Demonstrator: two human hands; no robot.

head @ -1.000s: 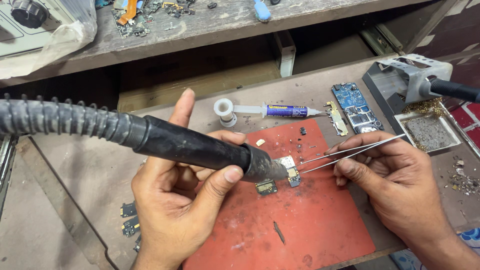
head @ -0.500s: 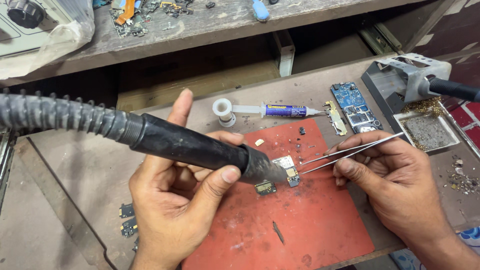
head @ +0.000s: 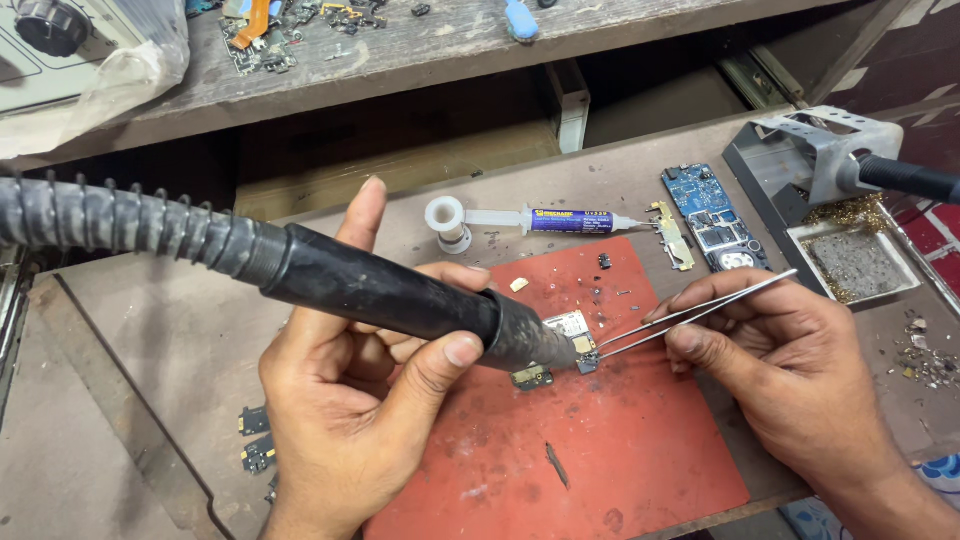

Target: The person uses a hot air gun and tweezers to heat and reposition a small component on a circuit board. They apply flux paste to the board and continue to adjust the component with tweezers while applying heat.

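A syringe [head: 545, 219] and a blue circuit board [head: 712, 216] lie beside a soldering-iron stand [head: 815, 160].

The light was even and soft, falling from above, and the red mat [head: 610, 440] was the brightest surface. Beyond the mat, the recess under the wooden shelf [head: 420, 50] lay in deep shadow. The tweezers [head: 700, 310] over the mat caught faint glare. Focus stayed sharp; edges looked slightly stretched.

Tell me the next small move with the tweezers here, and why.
Probably keep the tweezers steady and gently nudge the part: their tips sit at the small circuit board on the red mat, right where the hot air nozzle in the left hand points.
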